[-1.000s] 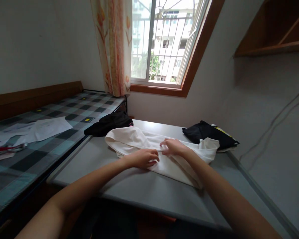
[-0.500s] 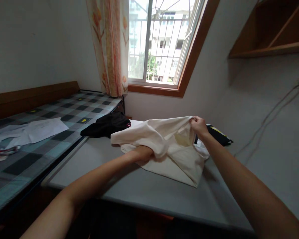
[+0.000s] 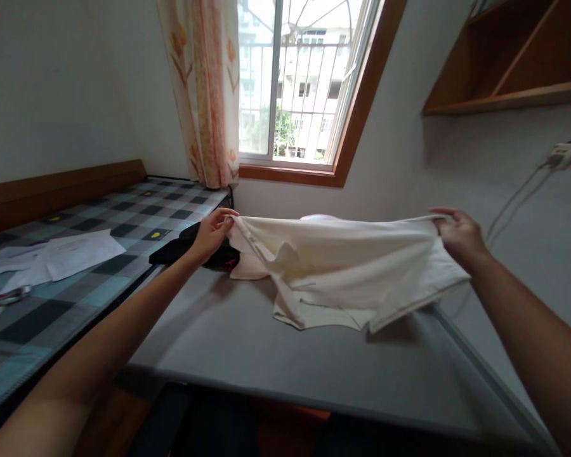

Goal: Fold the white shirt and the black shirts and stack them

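A cream-white garment [image 3: 342, 254] is stretched wide above the grey table [image 3: 285, 362], its lower folds hanging close to the tabletop. My left hand [image 3: 214, 233] pinches its upper left corner between thumb and fingers. At the opposite upper corner, my right hand [image 3: 459, 235] grips the cloth, with the index finger stretched out. Behind my left hand lies a black garment [image 3: 171, 251], partly hidden by the hand and the pale cloth.
To the left is a bed with a checked cover [image 3: 9, 343] and loose papers [image 3: 80, 254]. A curtain [image 3: 212, 95] hangs beside the barred window at the back. A wooden shelf [image 3: 504, 101] and a socket with cables [image 3: 564, 154] are on the right wall.
My left hand has come out from under the cloth and moved up and left to its corner. My right hand has moved right, and the garment is now spread wide.
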{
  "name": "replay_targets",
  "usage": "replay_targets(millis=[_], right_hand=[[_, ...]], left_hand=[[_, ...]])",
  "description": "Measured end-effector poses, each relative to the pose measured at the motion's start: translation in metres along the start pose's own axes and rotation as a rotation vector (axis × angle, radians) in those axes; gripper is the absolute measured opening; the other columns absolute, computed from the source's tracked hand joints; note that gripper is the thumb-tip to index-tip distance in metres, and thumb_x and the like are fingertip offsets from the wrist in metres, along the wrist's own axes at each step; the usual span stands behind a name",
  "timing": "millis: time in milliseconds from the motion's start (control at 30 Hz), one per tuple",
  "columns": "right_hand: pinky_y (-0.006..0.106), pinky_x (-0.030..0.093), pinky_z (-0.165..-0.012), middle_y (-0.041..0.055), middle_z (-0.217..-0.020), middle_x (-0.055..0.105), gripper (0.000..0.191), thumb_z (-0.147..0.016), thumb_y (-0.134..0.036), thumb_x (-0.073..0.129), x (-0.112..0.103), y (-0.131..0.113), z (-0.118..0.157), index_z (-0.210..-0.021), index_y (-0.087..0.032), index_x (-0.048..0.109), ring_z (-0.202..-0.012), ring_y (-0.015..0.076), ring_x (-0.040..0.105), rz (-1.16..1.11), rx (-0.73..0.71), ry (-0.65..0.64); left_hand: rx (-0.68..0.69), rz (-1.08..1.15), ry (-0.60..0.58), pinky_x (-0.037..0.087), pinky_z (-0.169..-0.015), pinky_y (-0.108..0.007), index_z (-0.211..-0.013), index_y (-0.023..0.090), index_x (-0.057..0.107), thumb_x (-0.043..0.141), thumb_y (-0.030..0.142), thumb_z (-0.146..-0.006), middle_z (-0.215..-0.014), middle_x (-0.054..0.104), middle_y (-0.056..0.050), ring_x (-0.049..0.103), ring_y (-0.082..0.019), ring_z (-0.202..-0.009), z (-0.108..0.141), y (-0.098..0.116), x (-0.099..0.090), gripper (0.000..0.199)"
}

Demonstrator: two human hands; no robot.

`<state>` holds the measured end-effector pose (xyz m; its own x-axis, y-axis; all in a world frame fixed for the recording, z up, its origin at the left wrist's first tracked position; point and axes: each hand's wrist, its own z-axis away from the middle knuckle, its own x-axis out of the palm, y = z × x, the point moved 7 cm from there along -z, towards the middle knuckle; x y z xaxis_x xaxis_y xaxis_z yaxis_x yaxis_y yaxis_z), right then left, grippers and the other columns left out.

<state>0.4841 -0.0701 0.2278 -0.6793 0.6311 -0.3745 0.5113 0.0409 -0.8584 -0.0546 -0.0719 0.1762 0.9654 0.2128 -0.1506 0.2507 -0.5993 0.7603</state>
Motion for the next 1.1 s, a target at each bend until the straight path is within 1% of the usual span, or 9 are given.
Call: replay_targets(millis=[133, 267, 467, 567, 667, 733, 833, 967, 1100], right_hand=[[0.028, 0.045, -0.069, 0.0117, -0.106, 0.067, 0.029, -0.087, -0.029, 0.049, 0.054, 0.003, 0.034, -0.107, -0.018, 0.068, -0.078, 0.0177, 0.06, 0.096, -0.025, -0.613], [0.029, 0.047, -0.083, 0.0072, -0.117, 0.065, 0.062, -0.063, -0.043, 0.077, 0.099, 0.017, 0.09, -0.121, -0.027, 0.064, -0.101, 0.0237, 0.061, 0.539, -0.42, -1.022], [0.028, 0.044, -0.066, 0.0097, -0.081, 0.067, 0.021, -0.083, -0.025, 0.052, 0.144, 0.021, 0.148, -0.073, -0.018, 0.069, -0.072, 0.0201, 0.063, 0.971, -0.629, -0.914], [0.025, 0.042, -0.063, 0.0065, -0.075, 0.065, 0.023, -0.086, -0.03, 0.049, 0.156, -0.019, 0.147, -0.07, -0.017, 0.061, -0.069, 0.0164, 0.058, 0.474, -0.601, -0.847], [0.023, 0.041, -0.057, 0.0009, -0.072, 0.061, 0.028, -0.084, -0.046, 0.052, 0.162, -0.063, 0.143, -0.077, -0.019, 0.058, -0.064, 0.0134, 0.052, -0.203, -0.424, -0.879], [0.022, 0.042, -0.057, -0.0014, -0.072, 0.06, 0.031, -0.079, -0.05, 0.06, 0.168, -0.087, 0.151, -0.083, -0.02, 0.058, -0.063, 0.0122, 0.052, -0.526, -0.285, -0.935], [0.023, 0.044, -0.059, -0.0013, -0.076, 0.062, 0.033, -0.075, -0.05, 0.067, 0.172, -0.115, 0.169, -0.09, -0.021, 0.06, -0.065, 0.0119, 0.055, -0.766, -0.193, -0.997], [0.028, 0.049, -0.071, 0.0012, -0.091, 0.067, 0.042, -0.074, -0.051, 0.07, 0.167, -0.121, 0.164, -0.105, -0.024, 0.061, -0.078, 0.0145, 0.061, -0.804, -0.241, -0.975], [0.028, 0.049, -0.072, -0.0002, -0.088, 0.066, 0.04, -0.075, -0.053, 0.068, 0.152, -0.078, 0.113, -0.104, -0.026, 0.061, -0.08, 0.0139, 0.063, -0.686, -0.217, -0.657]], left_hand=[[-0.14, -0.023, -0.116, 0.039, -0.042, -0.018, -0.093, 0.019, 0.053, 0.054, 0.047, -0.088, -0.061, 0.049, 0.005, 0.046, -0.009, -0.045, 0.011, -0.023, 0.019, 0.029], [-0.186, -0.05, -0.187, 0.039, -0.041, -0.016, -0.087, 0.019, 0.051, 0.056, 0.042, -0.088, -0.063, 0.048, 0.005, 0.047, -0.008, -0.047, 0.022, -0.028, 0.031, 0.024], [-0.151, 0.144, -0.094, 0.049, -0.053, -0.019, -0.094, 0.02, 0.049, 0.054, 0.054, -0.088, -0.075, 0.055, 0.003, 0.055, -0.009, -0.06, 0.019, 0.0, 0.033, 0.035], [-0.047, 0.209, -0.047, 0.052, -0.063, -0.021, -0.101, 0.021, 0.049, 0.049, 0.057, -0.09, -0.085, 0.059, 0.001, 0.059, -0.01, -0.069, 0.019, 0.025, 0.043, 0.038], [0.062, 0.167, -0.251, 0.054, -0.082, -0.032, -0.12, 0.022, 0.046, 0.044, 0.056, -0.092, -0.105, 0.062, -0.006, 0.064, -0.018, -0.091, 0.036, 0.052, 0.083, 0.044], [0.182, 0.039, -0.442, 0.047, -0.098, -0.041, -0.138, 0.022, 0.036, 0.059, 0.055, -0.084, -0.127, 0.055, -0.013, 0.055, -0.027, -0.117, 0.054, 0.068, 0.115, 0.067], [0.313, -0.176, -0.443, 0.034, -0.11, -0.048, -0.15, 0.022, 0.018, 0.075, 0.047, -0.071, -0.147, 0.034, -0.018, 0.034, -0.035, -0.136, 0.066, 0.079, 0.132, 0.1], [0.387, -0.228, -0.245, 0.033, -0.11, -0.044, -0.147, 0.023, 0.026, 0.069, 0.034, -0.079, -0.143, 0.042, -0.014, 0.042, -0.029, -0.132, 0.032, 0.084, 0.102, 0.081], [0.422, -0.248, 0.103, 0.034, -0.111, -0.037, -0.132, 0.015, 0.039, 0.072, 0.035, -0.079, -0.135, 0.051, -0.011, 0.047, -0.021, -0.126, -0.037, 0.105, 0.025, 0.066]])
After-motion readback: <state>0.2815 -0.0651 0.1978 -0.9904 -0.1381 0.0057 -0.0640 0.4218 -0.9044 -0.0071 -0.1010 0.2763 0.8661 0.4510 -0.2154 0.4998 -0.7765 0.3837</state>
